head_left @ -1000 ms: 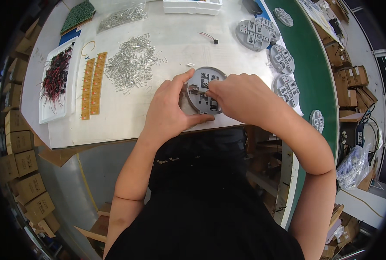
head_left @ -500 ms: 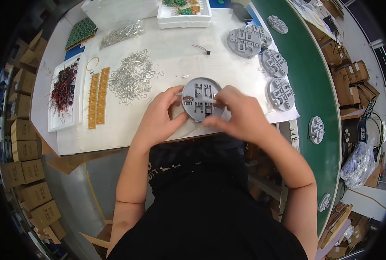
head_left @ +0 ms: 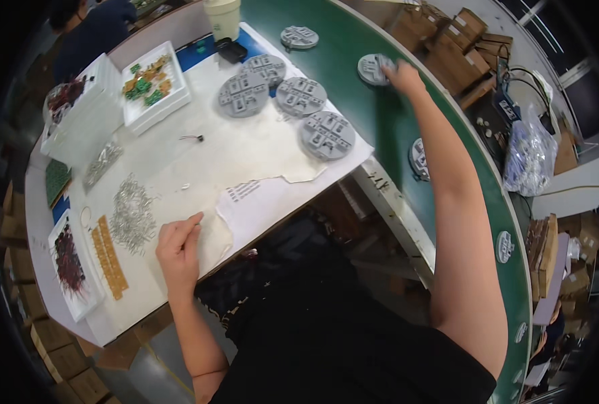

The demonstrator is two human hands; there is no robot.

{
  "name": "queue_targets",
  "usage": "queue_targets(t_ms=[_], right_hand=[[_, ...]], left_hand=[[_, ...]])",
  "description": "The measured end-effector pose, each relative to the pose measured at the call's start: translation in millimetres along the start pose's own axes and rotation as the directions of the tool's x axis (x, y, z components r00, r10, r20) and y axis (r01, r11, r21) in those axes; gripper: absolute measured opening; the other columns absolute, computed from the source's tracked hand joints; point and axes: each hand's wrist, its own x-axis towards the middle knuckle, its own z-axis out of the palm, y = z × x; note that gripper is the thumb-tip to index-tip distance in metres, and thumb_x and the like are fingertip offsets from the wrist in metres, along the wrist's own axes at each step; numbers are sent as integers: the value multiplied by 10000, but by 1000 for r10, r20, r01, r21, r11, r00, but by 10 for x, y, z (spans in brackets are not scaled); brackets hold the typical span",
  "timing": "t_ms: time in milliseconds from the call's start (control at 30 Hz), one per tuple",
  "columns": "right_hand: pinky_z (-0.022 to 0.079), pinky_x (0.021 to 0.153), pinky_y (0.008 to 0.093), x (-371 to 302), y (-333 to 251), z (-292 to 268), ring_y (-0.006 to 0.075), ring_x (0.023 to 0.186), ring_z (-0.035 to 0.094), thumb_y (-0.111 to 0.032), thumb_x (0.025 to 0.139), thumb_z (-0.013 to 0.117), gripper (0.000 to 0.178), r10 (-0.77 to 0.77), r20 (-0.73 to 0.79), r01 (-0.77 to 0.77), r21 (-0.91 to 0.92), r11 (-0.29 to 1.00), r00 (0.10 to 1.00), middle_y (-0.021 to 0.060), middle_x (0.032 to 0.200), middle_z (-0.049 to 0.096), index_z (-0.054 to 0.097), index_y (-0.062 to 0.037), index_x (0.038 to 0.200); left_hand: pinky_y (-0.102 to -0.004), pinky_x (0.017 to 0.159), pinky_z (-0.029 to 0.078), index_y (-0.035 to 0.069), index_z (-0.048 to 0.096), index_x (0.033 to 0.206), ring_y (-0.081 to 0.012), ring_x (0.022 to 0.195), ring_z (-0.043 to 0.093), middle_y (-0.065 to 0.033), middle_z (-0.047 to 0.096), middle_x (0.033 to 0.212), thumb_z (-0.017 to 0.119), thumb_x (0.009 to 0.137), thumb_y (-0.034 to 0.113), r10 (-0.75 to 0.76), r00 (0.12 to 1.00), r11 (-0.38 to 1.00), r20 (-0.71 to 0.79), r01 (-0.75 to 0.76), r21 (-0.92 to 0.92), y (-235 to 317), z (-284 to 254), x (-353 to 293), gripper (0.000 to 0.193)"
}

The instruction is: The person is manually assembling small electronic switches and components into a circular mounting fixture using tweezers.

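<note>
My right hand (head_left: 406,76) reaches out to the far right, over the green conveyor belt (head_left: 336,64). Its fingers grip the edge of a round grey plastic housing (head_left: 372,69) with slots and small fittings on its face. Close to the table's front edge, my left hand (head_left: 178,250) hovers with curled fingers drawn together; nothing shows in them. Beside it lies a pile of clear U-shaped pieces (head_left: 132,215). Several similar grey housings (head_left: 328,135) lie grouped on the table's right part.
More housings sit along the belt, one (head_left: 299,37) farther off. Orange circuit strips (head_left: 109,257) and a white tray (head_left: 87,304) of red-black wired parts lie left. Behind are a foam tray (head_left: 182,91) of small boards, a small wired part (head_left: 193,138) and a pale cup (head_left: 223,19).
The view has turned rightward. My right hand has left the table and stretched to the belt, gripping a housing there. My left hand has let go of the housing and its fingers have drawn together.
</note>
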Motion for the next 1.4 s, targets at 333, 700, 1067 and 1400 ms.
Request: queue_targets(t_ms=[333, 700, 1067, 1400], right_hand=[[485, 649, 377, -2066, -431, -1893, 210, 689, 598, -262, 779, 918, 389, 159, 596, -92, -142, 986, 787, 105, 731, 634, 650, 16, 824], [521, 632, 350, -1887, -2505, -1517, 227, 718, 666, -131, 819, 871, 203, -671, 382, 483, 482, 731, 635, 75, 943, 683, 748, -37, 951], [575, 779, 414, -1520, -3893, 406, 312, 829, 734, -241, 932, 767, 245, -573, 497, 291, 534, 794, 651, 125, 983, 767, 788, -67, 1104], [516, 612, 265, -1941, -3982, -636, 135, 692, 668, -24, 815, 880, 225, -801, 310, 269, 828, 493, 513, 68, 911, 757, 786, -51, 1017]], left_hand=[[-278, 709, 489, 17, 796, 1156, -176, 813, 616, -72, 687, 934, 739, 934, -31, -181, 974, 975, -135, 160, -154, -40, -114, -123, 234], [-387, 948, 521, 52, 688, 1386, -270, 1112, 646, -126, 720, 1225, 893, 809, 169, 17, 979, 988, -202, -48, -148, 124, -253, -12, 624], [-461, 1087, 481, 105, 549, 1550, -340, 1316, 541, -123, 616, 1393, 951, 719, 317, -5, 997, 990, 75, -6, 144, 162, -189, 15, 948], [-323, 866, 559, 45, 745, 1262, -165, 963, 705, -72, 770, 1055, 895, 878, 275, -170, 984, 847, -54, 118, -518, 143, -445, 384, 472]])
